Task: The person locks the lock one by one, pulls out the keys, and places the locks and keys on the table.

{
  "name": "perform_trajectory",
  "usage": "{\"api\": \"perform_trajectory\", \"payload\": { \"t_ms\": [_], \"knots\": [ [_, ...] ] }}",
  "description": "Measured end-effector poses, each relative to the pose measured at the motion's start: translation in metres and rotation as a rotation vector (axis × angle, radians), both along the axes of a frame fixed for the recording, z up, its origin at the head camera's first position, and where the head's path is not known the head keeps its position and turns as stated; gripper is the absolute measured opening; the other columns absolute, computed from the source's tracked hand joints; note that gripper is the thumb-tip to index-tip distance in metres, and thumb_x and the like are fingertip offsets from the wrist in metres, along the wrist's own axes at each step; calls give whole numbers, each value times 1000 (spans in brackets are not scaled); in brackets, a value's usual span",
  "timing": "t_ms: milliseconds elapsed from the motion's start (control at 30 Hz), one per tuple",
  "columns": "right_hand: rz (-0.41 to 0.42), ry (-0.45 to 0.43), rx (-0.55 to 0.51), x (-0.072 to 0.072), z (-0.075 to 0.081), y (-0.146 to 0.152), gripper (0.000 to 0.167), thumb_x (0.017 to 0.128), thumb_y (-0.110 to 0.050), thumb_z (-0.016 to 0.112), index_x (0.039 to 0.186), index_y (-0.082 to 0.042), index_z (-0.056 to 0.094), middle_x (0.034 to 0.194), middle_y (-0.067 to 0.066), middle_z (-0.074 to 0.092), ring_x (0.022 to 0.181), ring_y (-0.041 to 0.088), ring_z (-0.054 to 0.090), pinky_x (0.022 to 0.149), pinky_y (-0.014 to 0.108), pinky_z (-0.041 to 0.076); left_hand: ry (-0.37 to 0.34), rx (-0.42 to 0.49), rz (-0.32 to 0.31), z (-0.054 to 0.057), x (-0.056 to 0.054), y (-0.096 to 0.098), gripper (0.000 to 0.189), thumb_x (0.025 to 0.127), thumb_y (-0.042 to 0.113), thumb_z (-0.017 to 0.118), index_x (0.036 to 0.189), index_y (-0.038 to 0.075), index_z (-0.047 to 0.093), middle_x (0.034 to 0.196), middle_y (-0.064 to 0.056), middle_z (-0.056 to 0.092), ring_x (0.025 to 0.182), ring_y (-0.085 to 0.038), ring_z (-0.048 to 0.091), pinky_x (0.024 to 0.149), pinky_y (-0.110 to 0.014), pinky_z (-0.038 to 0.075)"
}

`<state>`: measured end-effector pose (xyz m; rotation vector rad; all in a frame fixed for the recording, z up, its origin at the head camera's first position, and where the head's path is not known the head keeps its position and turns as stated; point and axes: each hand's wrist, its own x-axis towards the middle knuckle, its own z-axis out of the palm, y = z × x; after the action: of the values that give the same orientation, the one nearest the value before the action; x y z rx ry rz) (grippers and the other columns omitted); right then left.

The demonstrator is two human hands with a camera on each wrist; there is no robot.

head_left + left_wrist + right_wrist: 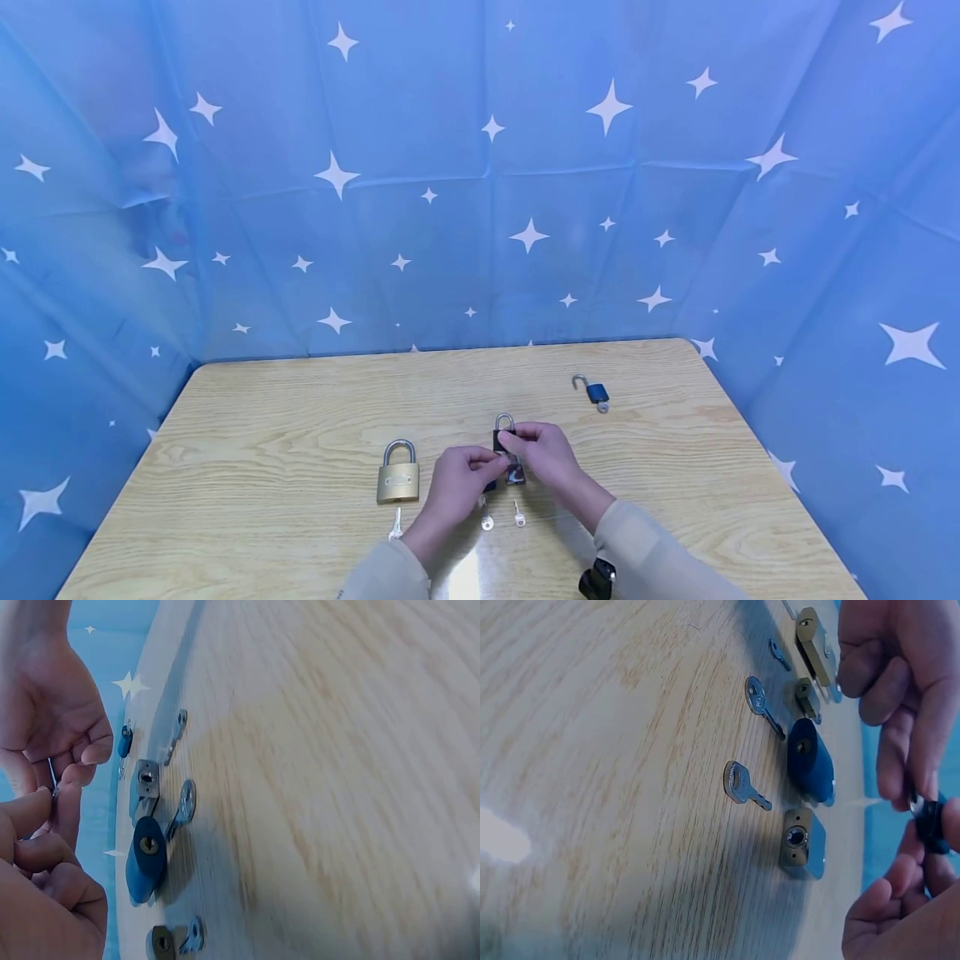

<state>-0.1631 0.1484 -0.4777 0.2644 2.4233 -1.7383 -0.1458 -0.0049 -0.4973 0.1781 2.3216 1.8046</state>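
My right hand (543,454) grips a small dark padlock (930,827), its silver shackle pointing away in the head view. My left hand (459,482) pinches a small metal key (915,801) by the head, against the padlock's lower end. How deep the key sits, I cannot tell; fingers cover most of it. Under the hands lie a blue oval padlock (810,761) and a rectangular padlock (805,844), keyholes facing me. One loose key (756,697) lies before the oval padlock, another key (739,782) before the rectangular one.
To the left, a large brass padlock (397,483) lies with a key (396,525) in front of it. A small brass padlock (160,943) and its key (193,934) are nearby. Far right, a blue padlock (597,393) has its shackle open. A starry blue curtain (450,217) backs the wooden table (285,417).
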Motion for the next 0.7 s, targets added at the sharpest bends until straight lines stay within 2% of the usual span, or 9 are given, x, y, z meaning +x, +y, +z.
{"api": "perform_trajectory", "payload": {
  "t_ms": [300, 500, 600, 700],
  "knots": [
    [2, 0, 10, 1, 1, 0, 22, 89, -28, 70, 95, -7, 75, 93, 2, 71, 88, 14, 58, 77, 27, 44, -83, 80, 52, -4, -1, 6, 19, 87, 24, 72, 91, 5, 74, 82, -10, 76, 82, -17, 73, 80, -28, 54],
    [-5, -1, 9, 1, 1, -1, 22, 88, -27, 71, 95, -7, 74, 93, 2, 71, 89, 14, 58, 78, 27, 44, -93, 89, 56, -4, 0, 6, 21, 88, 25, 72, 92, 5, 74, 82, -10, 76, 84, -14, 72, 87, -34, 52],
    [-12, -2, 16, 1, 2, -1, 22, 88, -27, 71, 95, -7, 74, 95, 2, 71, 90, 15, 58, 79, 27, 43, -98, 98, 63, -4, 1, 6, 21, 88, 24, 71, 94, 4, 74, 84, -12, 76, 85, -16, 72, 88, -35, 51],
    [-14, 2, 27, 2, 3, -1, 23, 88, -28, 71, 96, -6, 74, 97, 3, 71, 92, 15, 58, 80, 27, 42, -104, 102, 73, 0, 3, 7, 21, 89, 23, 70, 94, 3, 73, 86, -14, 75, 87, -19, 72, 88, -35, 51]
  ]
}}
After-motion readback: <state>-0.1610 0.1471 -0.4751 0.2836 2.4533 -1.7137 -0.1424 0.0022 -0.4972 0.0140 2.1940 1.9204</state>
